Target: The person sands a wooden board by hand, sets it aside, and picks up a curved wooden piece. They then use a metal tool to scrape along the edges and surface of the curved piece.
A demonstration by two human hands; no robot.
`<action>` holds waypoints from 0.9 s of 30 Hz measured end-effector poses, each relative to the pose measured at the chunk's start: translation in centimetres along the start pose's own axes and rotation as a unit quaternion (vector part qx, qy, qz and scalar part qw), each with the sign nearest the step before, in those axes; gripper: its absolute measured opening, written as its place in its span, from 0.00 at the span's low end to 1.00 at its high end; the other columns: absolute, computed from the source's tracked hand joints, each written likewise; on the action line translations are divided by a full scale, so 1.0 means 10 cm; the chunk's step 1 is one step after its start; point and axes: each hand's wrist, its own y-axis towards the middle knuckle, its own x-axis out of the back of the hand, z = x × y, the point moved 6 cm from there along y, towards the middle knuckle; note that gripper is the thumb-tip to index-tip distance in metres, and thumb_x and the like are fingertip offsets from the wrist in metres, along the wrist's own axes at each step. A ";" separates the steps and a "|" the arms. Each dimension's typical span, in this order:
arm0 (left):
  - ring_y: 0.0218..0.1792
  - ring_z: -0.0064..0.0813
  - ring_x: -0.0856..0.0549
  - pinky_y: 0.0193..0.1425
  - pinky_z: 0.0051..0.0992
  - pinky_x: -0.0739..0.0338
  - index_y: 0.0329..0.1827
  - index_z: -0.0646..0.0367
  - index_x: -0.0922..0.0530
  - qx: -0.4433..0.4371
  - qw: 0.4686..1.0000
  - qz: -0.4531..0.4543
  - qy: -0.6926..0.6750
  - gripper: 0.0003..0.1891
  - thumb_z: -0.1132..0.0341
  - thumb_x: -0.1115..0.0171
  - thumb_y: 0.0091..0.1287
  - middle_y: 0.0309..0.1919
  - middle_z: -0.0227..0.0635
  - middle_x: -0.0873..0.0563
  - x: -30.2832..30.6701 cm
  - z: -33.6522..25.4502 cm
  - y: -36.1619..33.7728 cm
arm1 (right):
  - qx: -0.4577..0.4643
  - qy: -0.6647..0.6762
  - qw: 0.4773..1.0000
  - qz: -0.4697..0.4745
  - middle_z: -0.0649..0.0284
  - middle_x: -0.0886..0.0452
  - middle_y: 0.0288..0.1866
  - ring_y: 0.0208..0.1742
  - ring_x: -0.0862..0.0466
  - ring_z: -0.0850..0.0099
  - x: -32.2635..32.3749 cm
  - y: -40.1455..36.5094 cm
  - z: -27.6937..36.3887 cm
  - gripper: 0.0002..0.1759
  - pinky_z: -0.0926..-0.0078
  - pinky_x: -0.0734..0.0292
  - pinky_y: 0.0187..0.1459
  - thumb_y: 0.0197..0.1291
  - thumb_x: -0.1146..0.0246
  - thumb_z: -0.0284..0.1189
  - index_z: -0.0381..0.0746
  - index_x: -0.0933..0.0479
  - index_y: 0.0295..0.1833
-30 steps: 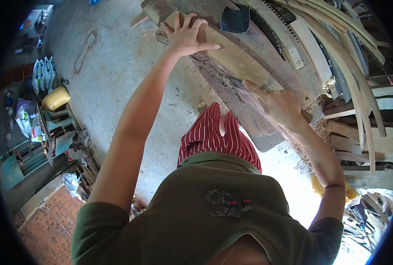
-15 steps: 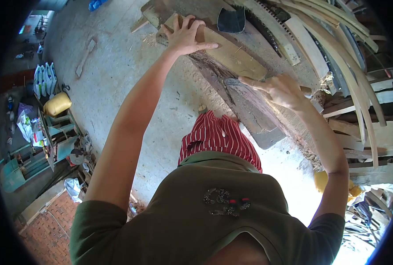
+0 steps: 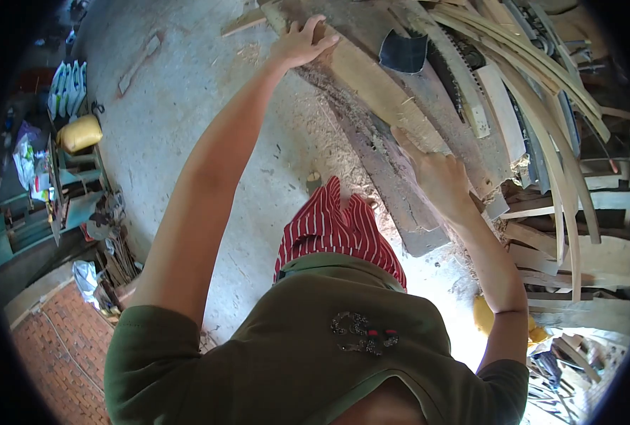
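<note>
My left hand point(image 3: 299, 48) grips the far end of a light wooden board point(image 3: 379, 81), its thumb across the top and its fingers bent over the wood. The board lies on a thick, rough timber bench point(image 3: 400, 195). My right hand point(image 3: 441, 177) is closed around a wooden-handled tool at the board's near end, with the index finger stretched forward along it. Only the end of the tool's handle point(image 3: 477, 202) shows below the hand; its blade is hidden by the fingers. A dark curved piece point(image 3: 403, 52) lies just right of the board.
Long curved wood strips point(image 3: 541, 106) are heaped on the right, beside a toothed strip point(image 3: 446, 60). Wood shavings lie on the concrete floor point(image 3: 258, 142) by the bench. A yellow container point(image 3: 80, 133) stands at the left, and brick paving point(image 3: 64, 340) shows lower left.
My right hand has moved left and nearer my body, turning so that the tool's metal blade no longer shows. My left hand's fingers have drawn closer together on the board. The camera view has shifted.
</note>
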 end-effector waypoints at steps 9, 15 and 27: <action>0.70 0.59 0.32 0.72 0.51 0.35 0.77 0.36 0.42 -0.029 0.999 -0.012 0.014 0.43 0.23 0.55 0.64 0.63 0.55 0.26 0.00 0.01 0.03 | 0.034 0.017 0.992 0.122 0.70 0.28 0.13 0.11 0.34 0.80 0.07 0.42 -0.02 0.26 0.77 0.32 0.10 0.76 0.49 0.41 0.71 0.39 0.76; 0.69 0.57 0.31 0.68 0.57 0.34 0.74 0.33 0.39 -0.017 0.999 -0.025 0.038 0.40 0.23 0.55 0.64 0.62 0.51 0.26 0.04 -0.04 0.01 | 0.227 0.038 0.972 -0.037 0.72 0.30 0.12 0.11 0.36 0.83 0.00 0.90 0.08 0.31 0.81 0.32 0.12 0.68 0.39 0.35 0.73 0.36 0.73; 0.72 0.60 0.38 0.69 0.60 0.36 0.77 0.40 0.44 0.021 0.998 0.057 -0.012 0.41 0.28 0.53 0.67 0.71 0.52 0.36 0.15 -0.14 -0.02 | 0.131 0.058 0.990 0.018 0.56 0.16 0.32 0.25 0.15 0.62 0.28 0.32 -0.12 0.29 0.62 0.19 0.26 0.69 0.43 0.33 0.60 0.35 0.75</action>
